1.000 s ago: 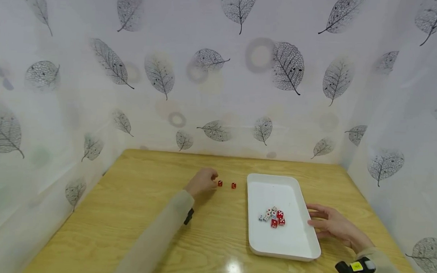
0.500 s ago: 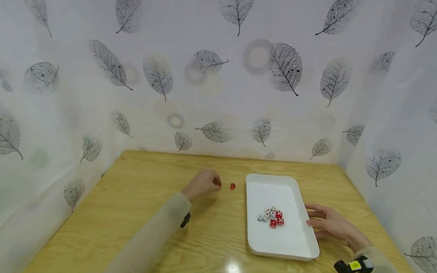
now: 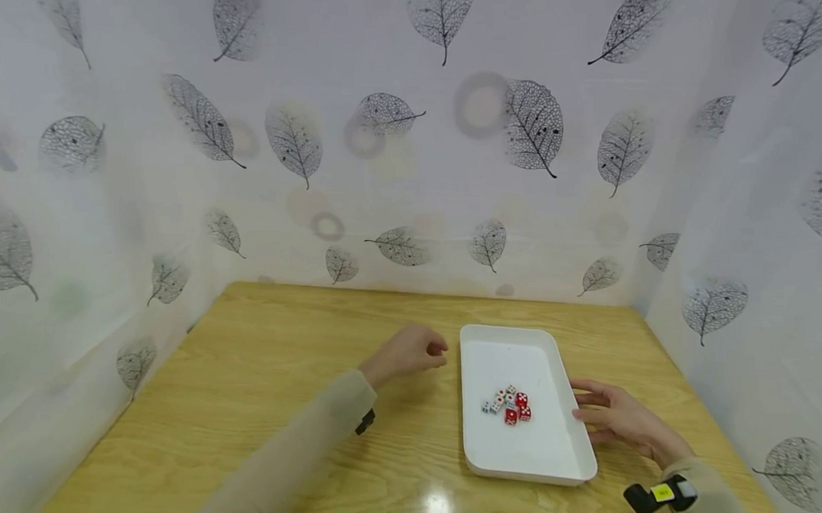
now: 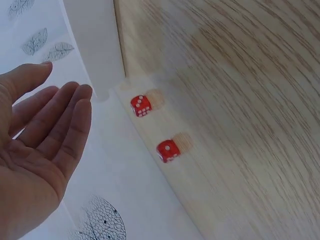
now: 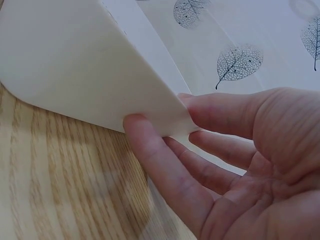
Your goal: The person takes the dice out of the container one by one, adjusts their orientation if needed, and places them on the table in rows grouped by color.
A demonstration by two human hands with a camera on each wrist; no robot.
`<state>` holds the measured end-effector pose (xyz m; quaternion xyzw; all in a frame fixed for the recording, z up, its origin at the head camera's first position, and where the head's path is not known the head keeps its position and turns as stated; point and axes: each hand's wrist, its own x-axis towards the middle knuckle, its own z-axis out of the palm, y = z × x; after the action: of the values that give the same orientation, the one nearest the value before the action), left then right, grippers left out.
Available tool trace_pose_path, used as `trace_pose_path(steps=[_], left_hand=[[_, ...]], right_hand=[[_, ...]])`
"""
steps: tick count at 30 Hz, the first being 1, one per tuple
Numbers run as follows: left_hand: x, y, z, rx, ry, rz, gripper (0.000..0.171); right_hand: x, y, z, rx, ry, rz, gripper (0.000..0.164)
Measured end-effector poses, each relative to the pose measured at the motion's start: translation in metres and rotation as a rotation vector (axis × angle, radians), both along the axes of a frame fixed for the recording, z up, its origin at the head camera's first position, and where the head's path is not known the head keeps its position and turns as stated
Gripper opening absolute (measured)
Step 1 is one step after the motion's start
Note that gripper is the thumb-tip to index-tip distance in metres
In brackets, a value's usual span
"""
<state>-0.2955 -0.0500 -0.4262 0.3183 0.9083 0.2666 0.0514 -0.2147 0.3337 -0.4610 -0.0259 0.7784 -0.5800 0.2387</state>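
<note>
My left hand (image 3: 410, 354) hovers just left of the white tray (image 3: 474, 458), its thumb and fingers apart with nothing seen between them. In the left wrist view two red dice, one die (image 4: 141, 106) and another die (image 4: 168, 150), lie apart on the table beyond the fingers; in the head view the hand hides that spot. My right hand (image 3: 627, 420) holds the tray's right edge lightly, thumb at the rim and fingers against the outer wall (image 5: 90, 75). Inside the tray sit several white dice (image 3: 500, 398) and red dice (image 3: 510, 417), bunched together.
The wooden table (image 3: 269, 342) stretches left and in front of the tray. Curtain walls with a leaf print (image 3: 415, 172) close in the back and both sides. A dark wrist device (image 3: 661, 495) sits on the right wrist.
My left hand has moved right, toward the tray, and now covers the place where the two red dice showed. The right hand stays at the tray; the view has shifted slightly.
</note>
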Motion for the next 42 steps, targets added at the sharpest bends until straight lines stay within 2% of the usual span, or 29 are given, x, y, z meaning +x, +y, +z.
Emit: trace_pose_path(steps=[7, 11, 15, 21, 31, 35, 38, 42], left_hand=[[0.007, 0.016, 0.000, 0.014, 0.065, -0.012, 0.021], [0.010, 0.027, -0.004, 0.025, 0.109, -0.043, 0.027], [0.017, 0.041, -0.005, -0.005, 0.148, -0.094, 0.034], [0.031, 0.061, -0.001, -0.065, 0.098, -0.129, 0.038], [0.043, 0.092, -0.011, -0.134, 0.028, -0.187, 0.041], [0.048, 0.101, -0.014, -0.209, 0.074, -0.216, 0.041], [0.050, 0.105, -0.018, -0.261, 0.140, -0.246, 0.032], [0.049, 0.109, -0.025, -0.302, 0.209, -0.266, 0.030]], right_hand=[[0.000, 0.000, 0.002, -0.014, 0.005, 0.009, 0.076], [-0.001, 0.000, 0.002, -0.011, 0.006, 0.008, 0.077], [-0.002, 0.001, 0.002, -0.002, 0.000, 0.000, 0.078], [-0.002, 0.002, 0.003, 0.004, 0.004, -0.002, 0.078], [-0.002, 0.002, 0.000, -0.022, 0.007, 0.016, 0.077], [-0.001, 0.003, 0.000, -0.026, 0.012, 0.024, 0.076], [0.000, 0.002, 0.001, -0.018, 0.009, 0.018, 0.076], [0.000, 0.002, 0.001, -0.019, 0.005, 0.020, 0.076]])
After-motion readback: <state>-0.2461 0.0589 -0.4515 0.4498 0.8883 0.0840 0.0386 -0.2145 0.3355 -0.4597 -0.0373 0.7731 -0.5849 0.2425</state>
